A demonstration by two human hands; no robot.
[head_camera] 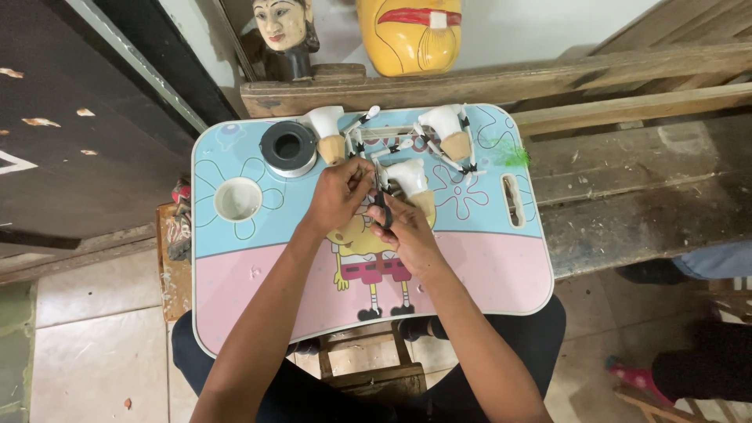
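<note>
My left hand [338, 194] and my right hand [405, 232] meet over the middle of a blue and pink cartoon lap table [486, 266]. The right hand grips a small black-handled tool [381, 205], pliers or scissors. The left hand pinches something thin next to the tool's tip; what it is stays hidden. Just beyond the fingers lies a white and tan puppet piece [411, 178]. Two similar pieces [327, 131] [448, 131] with thin black-and-white banded sticks lie at the table's far edge.
A spool of silver wire [288, 149] and a round white cup recess [237, 199] sit at the table's left. A carved painted head [283, 30] and a yellow mask [409, 33] stand on a wooden bench [611, 78] behind. Another person's legs [705, 266] show at right.
</note>
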